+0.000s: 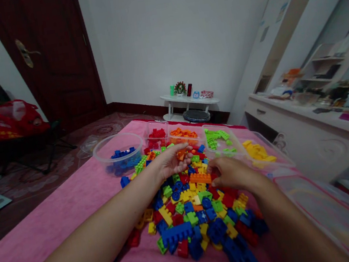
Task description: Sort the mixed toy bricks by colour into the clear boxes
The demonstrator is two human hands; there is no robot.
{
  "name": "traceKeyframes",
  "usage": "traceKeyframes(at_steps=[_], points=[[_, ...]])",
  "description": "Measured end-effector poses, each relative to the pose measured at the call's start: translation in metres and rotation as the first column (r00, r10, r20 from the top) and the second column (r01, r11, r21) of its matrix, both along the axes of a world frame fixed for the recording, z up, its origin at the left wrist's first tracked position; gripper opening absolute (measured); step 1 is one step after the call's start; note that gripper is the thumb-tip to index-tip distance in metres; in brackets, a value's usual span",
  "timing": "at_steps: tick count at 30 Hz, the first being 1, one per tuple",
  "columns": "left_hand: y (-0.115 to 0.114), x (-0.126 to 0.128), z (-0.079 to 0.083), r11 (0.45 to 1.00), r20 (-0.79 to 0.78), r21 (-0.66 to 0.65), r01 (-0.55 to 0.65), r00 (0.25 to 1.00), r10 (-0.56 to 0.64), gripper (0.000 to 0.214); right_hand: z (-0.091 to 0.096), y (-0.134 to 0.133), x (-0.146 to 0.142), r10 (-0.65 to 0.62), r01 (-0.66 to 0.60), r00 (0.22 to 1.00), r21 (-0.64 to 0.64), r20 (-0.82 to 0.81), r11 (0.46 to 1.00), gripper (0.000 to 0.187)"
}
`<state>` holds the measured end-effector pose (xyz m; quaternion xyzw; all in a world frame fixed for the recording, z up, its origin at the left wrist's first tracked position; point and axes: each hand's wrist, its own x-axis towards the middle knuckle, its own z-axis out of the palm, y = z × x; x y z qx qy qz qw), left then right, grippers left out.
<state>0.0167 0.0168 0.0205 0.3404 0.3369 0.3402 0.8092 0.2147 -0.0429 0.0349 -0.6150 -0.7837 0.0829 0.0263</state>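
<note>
A heap of mixed toy building bricks [186, 208] in blue, red, yellow, green and orange lies on the pink cloth in front of me. My left hand [170, 161] is over the far side of the heap, palm turned up and fingers curled around small orange bricks [182, 153]. How many it holds I cannot make out. To its right, my right hand [228, 172] pinches the end of a long orange brick [200, 178] at the top of the heap. Part of its grip is hidden behind the fingers.
Beyond the heap stand a round tub [99, 153] of blue bricks and clear boxes with red bricks [157, 133], orange bricks [184, 134], light green bricks [216, 138] and yellow bricks [258, 151]. Pink-rimmed clear containers [315, 197] sit at the right, near a white dresser [299, 130].
</note>
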Motion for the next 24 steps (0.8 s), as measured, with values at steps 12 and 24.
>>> traceKeyframes(at_steps=[12, 24], points=[[-0.025, 0.018, -0.016, 0.368, -0.615, 0.789, 0.492, 0.624, 0.482, 0.027, 0.012, -0.012, -0.005, -0.024, 0.037, 0.992, -0.111, 0.121, 0.993, 0.019], [-0.046, 0.027, -0.004, 0.323, -0.737, 0.548, 0.771, 0.263, 0.623, 0.017, 0.008, -0.01, -0.012, -0.023, 0.064, 0.977, -0.188, 0.21, 0.98, 0.02]])
